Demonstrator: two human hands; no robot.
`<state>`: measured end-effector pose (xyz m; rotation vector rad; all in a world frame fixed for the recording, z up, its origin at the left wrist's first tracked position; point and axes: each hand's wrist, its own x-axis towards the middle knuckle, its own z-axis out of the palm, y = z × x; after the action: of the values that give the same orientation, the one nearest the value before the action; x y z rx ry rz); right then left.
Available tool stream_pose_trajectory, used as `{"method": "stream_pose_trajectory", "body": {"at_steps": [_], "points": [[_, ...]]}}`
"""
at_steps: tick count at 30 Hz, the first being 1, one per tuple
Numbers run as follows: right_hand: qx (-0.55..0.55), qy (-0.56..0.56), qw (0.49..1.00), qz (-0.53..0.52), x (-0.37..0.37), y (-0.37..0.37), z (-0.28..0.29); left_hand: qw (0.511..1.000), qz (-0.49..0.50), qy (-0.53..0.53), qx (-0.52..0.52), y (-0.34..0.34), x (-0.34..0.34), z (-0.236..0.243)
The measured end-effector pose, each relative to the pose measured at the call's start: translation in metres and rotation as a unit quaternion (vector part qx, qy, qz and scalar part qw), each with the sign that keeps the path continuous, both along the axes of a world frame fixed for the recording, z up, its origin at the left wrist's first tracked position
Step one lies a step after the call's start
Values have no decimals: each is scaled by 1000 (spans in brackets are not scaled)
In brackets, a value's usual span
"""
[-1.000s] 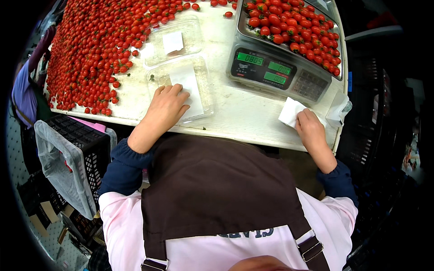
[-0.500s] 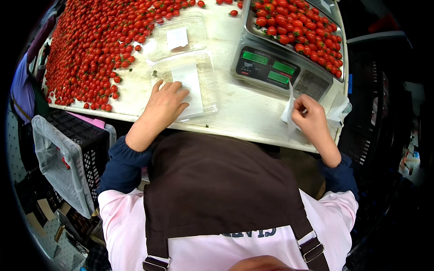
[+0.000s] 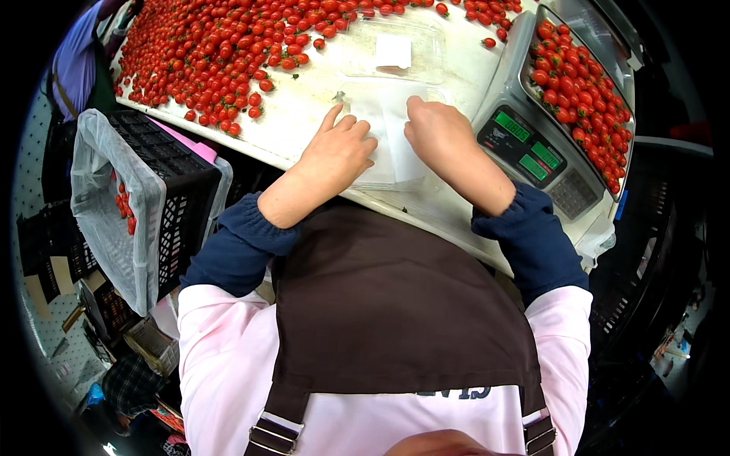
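A clear plastic clamshell container (image 3: 353, 55) lies unfolded on the table in front of me, a small white paper square (image 3: 393, 51) in its far half. My left hand (image 3: 337, 152) rests with fingers spread at the left side of the near half, over a white paper sheet (image 3: 372, 173) there. A second white paper sheet (image 3: 404, 146) hangs from my right hand (image 3: 443, 140), whose fingers are pinched together on its upper corner. This sheet overlaps the first one. My wrist and fingers hide the container's right side.
Many red cherry tomatoes (image 3: 220, 64) cover the table's far left. At right stands a digital scale (image 3: 525, 148) bearing a metal tray of tomatoes (image 3: 582, 95). A black crate (image 3: 194, 194) with a plastic liner sits left of the table, beside its edge.
My right hand has moved left from beside the scale to above the container, bringing a paper sheet. My left hand stays at the container. The view has shifted and turned.
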<state>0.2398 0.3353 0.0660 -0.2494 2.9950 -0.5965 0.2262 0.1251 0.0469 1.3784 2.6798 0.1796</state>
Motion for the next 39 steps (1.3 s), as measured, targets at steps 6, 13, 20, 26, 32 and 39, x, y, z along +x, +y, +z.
{"method": "stream_pose_trajectory", "body": {"at_steps": [6,13,20,26,32,39], "points": [[55,120,981,143,16,-2,-15,1000,5,9,2,-3,-1,2],[110,48,981,152,32,4,-24,1000,2,24,-7,-4,-1,4],[52,269,962,12,14,100,64,1000,1,3,1,0,-1,4],[213,162,963,-38,2,236,62,1000,15,-2,-5,13,-6,20],[185,172,966,-48,24,295,66,998,24,15,60,30,-12,54],[185,216,950,-131,38,315,56,984,-31,34,173,93,-45,92]]}}
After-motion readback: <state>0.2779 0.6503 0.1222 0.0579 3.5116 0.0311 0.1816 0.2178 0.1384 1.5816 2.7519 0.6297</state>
